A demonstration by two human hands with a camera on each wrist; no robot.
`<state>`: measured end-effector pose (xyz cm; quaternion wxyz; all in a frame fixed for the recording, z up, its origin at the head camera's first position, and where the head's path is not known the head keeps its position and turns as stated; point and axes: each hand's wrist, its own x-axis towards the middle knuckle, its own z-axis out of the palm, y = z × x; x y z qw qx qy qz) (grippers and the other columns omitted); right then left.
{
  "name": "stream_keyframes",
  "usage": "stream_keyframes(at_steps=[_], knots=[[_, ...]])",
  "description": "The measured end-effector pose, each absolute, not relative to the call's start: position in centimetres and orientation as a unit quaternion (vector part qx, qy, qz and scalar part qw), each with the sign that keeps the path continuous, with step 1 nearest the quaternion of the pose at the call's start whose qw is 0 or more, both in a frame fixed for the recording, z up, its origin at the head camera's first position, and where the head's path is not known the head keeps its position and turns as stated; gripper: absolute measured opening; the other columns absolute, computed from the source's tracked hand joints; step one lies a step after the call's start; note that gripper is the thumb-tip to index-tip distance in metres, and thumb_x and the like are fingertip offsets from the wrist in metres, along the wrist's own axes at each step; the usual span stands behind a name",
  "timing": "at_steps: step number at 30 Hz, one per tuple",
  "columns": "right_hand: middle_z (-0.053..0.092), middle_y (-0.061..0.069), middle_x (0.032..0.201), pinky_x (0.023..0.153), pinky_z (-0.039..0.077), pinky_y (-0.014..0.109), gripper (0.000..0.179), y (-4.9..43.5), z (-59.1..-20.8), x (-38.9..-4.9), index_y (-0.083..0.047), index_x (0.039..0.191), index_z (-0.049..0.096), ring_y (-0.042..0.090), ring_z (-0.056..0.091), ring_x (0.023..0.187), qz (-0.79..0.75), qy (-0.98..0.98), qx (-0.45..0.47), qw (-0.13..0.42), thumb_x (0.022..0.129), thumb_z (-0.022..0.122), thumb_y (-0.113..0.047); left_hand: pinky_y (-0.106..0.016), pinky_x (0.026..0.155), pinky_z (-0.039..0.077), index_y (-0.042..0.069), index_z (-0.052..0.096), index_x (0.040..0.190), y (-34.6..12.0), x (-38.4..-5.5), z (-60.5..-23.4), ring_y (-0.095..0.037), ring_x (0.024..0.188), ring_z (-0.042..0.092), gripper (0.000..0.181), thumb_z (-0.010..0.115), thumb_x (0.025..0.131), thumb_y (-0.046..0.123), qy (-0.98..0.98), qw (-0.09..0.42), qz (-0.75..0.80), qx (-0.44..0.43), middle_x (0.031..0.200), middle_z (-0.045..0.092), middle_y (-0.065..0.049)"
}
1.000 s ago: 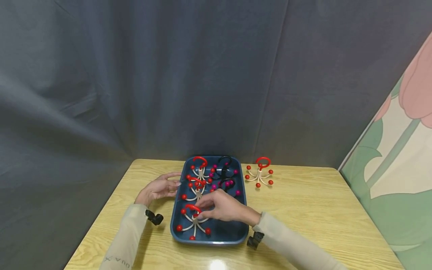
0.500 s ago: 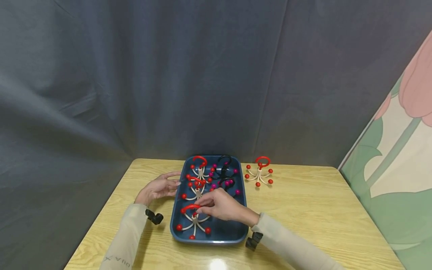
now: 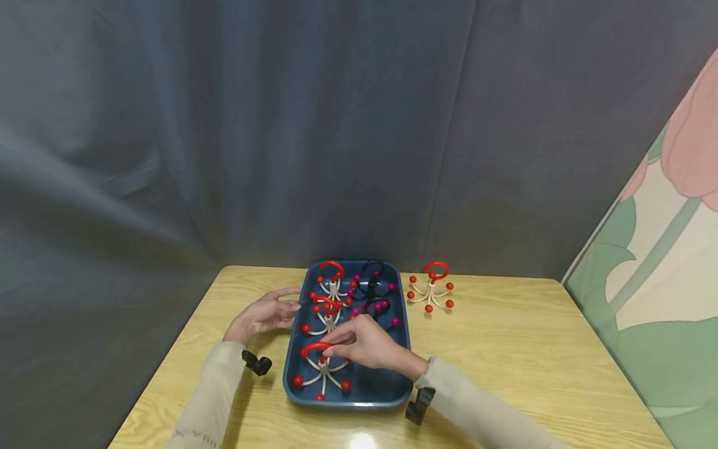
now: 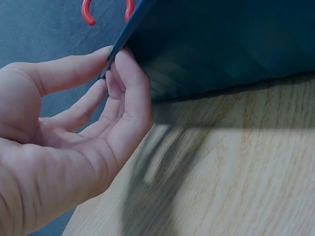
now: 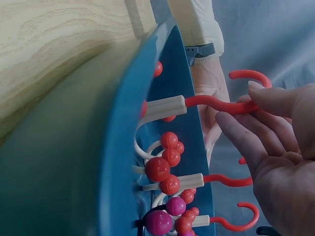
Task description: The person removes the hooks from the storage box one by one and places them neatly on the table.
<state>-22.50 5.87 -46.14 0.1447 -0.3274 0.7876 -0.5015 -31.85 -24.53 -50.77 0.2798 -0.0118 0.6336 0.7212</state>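
Note:
A dark blue tray (image 3: pixel 381 390) stands on the table. My left hand (image 3: pixel 266 315) pinches its left rim (image 4: pixel 123 37) between thumb and fingers. In the tray's front left, a hook with a red curved top (image 5: pixel 216 104) and white legs ending in red balls (image 3: pixel 323 371) stands upright. The thumb and fingers of my right hand (image 3: pixel 367 342) pinch its red curve. Behind it in the left row are two similar hooks, a middle one (image 3: pixel 330 323) and a back one (image 3: pixel 333 287). Black hooks (image 3: pixel 373 284) with magenta balls stand at the back right, partly behind my right hand.
Another red-and-white hook (image 3: pixel 430 290) stands on the wooden table (image 3: pixel 505 349), right of the tray. A grey curtain (image 3: pixel 359 137) hangs behind the table. A flower-patterned panel (image 3: pixel 667 262) is at the right.
My right fingers have shifted slightly left, and the red top of the front hook has turned a little left with them. The left hand and the tray have stayed in place.

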Motion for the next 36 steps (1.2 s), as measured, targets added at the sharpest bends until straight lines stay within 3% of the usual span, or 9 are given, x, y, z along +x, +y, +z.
stream_keyframes(at_steps=[7, 11, 19, 27, 32, 36], knots=[[0.083, -0.003, 0.096, 0.054, 0.051, 0.019, 0.015, 6.1, -45.9, -22.7, -0.016, 0.108, 0.084, 0.013, 0.071, 0.068, -0.498, 0.785, -0.341, 0.14, 0.093, 0.081, -0.02, -0.029, 0.076, 0.062, 0.007, 0.035, 0.162, -24.4, -31.9, -50.4, -0.012, 0.091, 0.074, 0.063, 0.06, 0.104, 0.002, 0.637, 0.276, 0.72, -0.011, 0.108, 0.079, -0.002], [0.083, -0.002, 0.097, 0.055, 0.051, 0.018, 0.016, 6.3, -45.7, -22.6, -0.015, 0.108, 0.084, 0.008, 0.073, 0.074, -0.496, 0.786, -0.345, 0.133, 0.093, 0.082, -0.02, -0.03, 0.077, 0.062, 0.007, 0.035, 0.162, -24.4, -31.9, -50.5, -0.012, 0.091, 0.074, 0.063, 0.059, 0.104, 0.002, 0.639, 0.275, 0.718, -0.01, 0.107, 0.079, -0.001], [0.083, -0.001, 0.096, 0.049, 0.035, 0.018, 0.019, 6.6, -45.0, -22.6, -0.01, 0.111, 0.083, -0.002, 0.057, 0.058, -0.493, 0.786, -0.351, 0.13, 0.094, 0.08, -0.018, -0.03, 0.076, 0.062, 0.007, 0.033, 0.163, -24.4, -32.1, -50.3, -0.012, 0.091, 0.074, 0.065, 0.059, 0.104, 0.001, 0.629, 0.28, 0.725, -0.011, 0.109, 0.079, -0.002], [0.083, -0.004, 0.095, 0.05, 0.04, 0.018, 0.017, 7.0, -44.2, -22.3, -0.015, 0.109, 0.084, 0.005, 0.068, 0.066, -0.495, 0.792, -0.338, 0.115, 0.093, 0.081, -0.019, -0.03, 0.076, 0.062, 0.008, 0.035, 0.163, -24.2, -32.2, -50.5, -0.011, 0.09, 0.074, 0.063, 0.058, 0.104, 0.0, 0.633, 0.276, 0.723, -0.013, 0.106, 0.079, -0.001], [0.083, 0.002, 0.096, 0.056, 0.049, 0.018, 0.017, 7.2, -43.4, -22.0, -0.014, 0.109, 0.084, 0.002, 0.076, 0.079, -0.506, 0.788, -0.334, 0.104, 0.093, 0.081, -0.018, -0.029, 0.076, 0.062, 0.008, 0.035, 0.162, -24.4, -32.2, -50.7, -0.011, 0.088, 0.074, 0.062, 0.058, 0.104, -0.001, 0.63, 0.275, 0.726, -0.008, 0.102, 0.079, 0.0], [0.083, 0.0, 0.095, 0.057, 0.05, 0.018, 0.018, 7.6, -42.8, -21.8, -0.017, 0.11, 0.084, 0.004, 0.077, 0.08, -0.511, 0.79, -0.327, 0.094, 0.093, 0.082, -0.021, -0.029, 0.075, 0.062, 0.006, 0.033, 0.163, -24.6, -32.1, -50.8, -0.011, 0.089, 0.073, 0.064, 0.058, 0.104, -0.001, 0.627, 0.277, 0.728, -0.006, 0.102, 0.078, -0.001]])
